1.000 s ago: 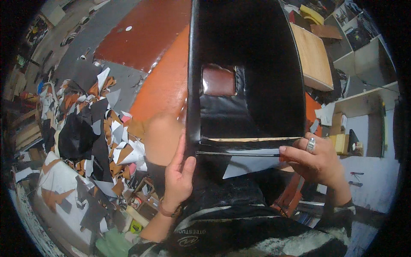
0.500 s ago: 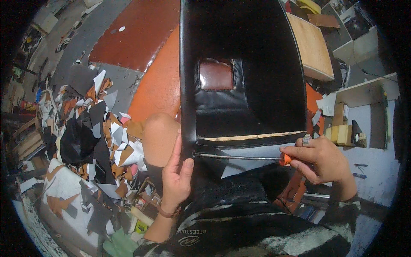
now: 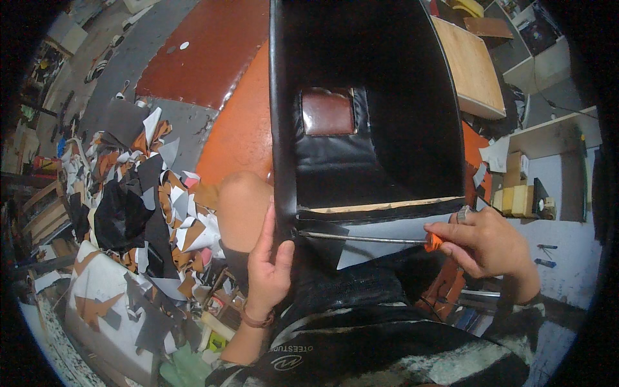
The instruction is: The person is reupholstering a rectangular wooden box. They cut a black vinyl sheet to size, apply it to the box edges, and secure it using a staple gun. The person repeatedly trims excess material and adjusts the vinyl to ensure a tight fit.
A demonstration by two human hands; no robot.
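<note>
I judge the right hand's pinch on the screwdriver's orange handle sound; the left hand, spread, meets the black panel at its left edge, likely stiff, slick.

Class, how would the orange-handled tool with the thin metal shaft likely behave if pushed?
The orange-handled tool is probably stiff: its long, thin metal shaft looks almost straight. It may roll, since the shaft appears round, though the right hand hides part of the handle. Its slenderness suggests little weight.
</note>
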